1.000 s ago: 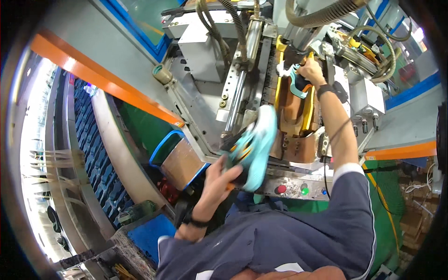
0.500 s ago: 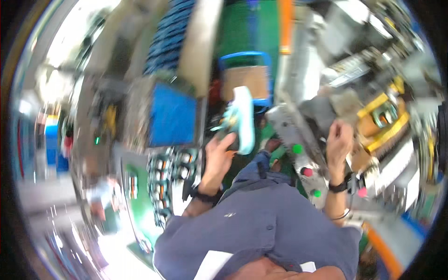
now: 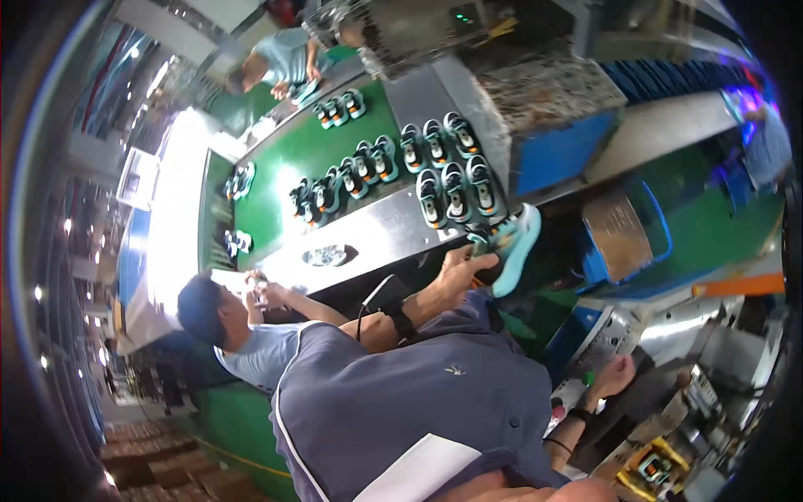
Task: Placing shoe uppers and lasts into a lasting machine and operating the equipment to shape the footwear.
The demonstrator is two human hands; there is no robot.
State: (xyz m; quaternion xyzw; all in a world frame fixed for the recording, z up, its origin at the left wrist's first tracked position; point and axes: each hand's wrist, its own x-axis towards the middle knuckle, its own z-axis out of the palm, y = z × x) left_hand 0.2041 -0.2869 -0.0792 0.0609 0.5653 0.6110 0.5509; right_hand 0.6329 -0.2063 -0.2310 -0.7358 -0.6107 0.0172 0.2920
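My left hand (image 3: 462, 273) is closed round the heel end of a sneaker (image 3: 520, 251) with a pale mint-blue sole and a dark upper. It holds the shoe tilted, toe up, just off the near end of the metal bench. My right hand (image 3: 613, 376) hangs over the machine side at the lower right, its fingers curled together with nothing visible in them. Close by my left hand, several matching sneakers (image 3: 454, 191) stand in two rows on the metal bench top (image 3: 393, 238). More sneakers (image 3: 355, 176) sit in a line on the green belt (image 3: 280, 159).
A person in a light blue shirt (image 3: 251, 339) works at the bench on my left; another (image 3: 284, 63) is across the belt. A blue-framed cart with a brown board (image 3: 617, 236) stands ahead right. A machine with a yellow-edged fixture (image 3: 652, 468) is at the lower right.
My view has swung left, bringing the bench, the green belt and the coworkers into sight. The sneaker stays in my left hand; my right hand now appears lower in the picture.
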